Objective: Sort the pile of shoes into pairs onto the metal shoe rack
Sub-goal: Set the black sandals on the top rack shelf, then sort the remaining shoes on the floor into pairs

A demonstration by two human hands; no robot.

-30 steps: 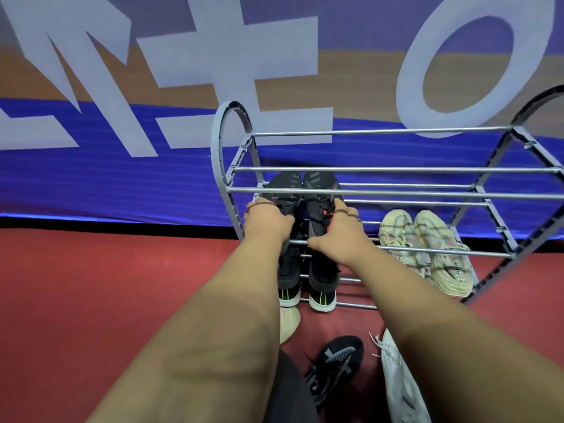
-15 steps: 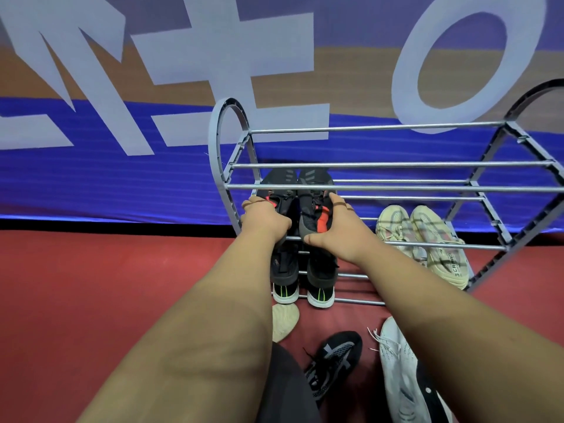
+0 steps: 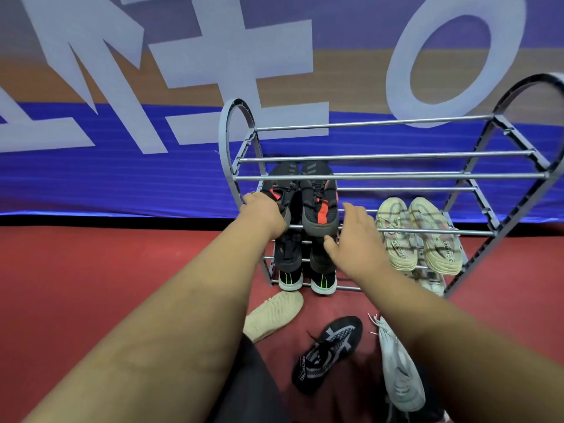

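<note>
- Red floor; blue banner with pale letters behind.
- Left hand curls over one heel of two black-and-red shoes at the left end of the metal shoe rack.
- Two black-and-green shoes sit beneath.
- Right hand is spread and holds nothing.
- Two cream shoes are racked to the right.
- Three loose shoes lie on the floor: beige shoe, black shoe, white shoe.

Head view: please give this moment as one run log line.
step: seat black-red pair on shoe rack | left hand: grips left shoe | right hand: open | floor: loose shoes
</note>
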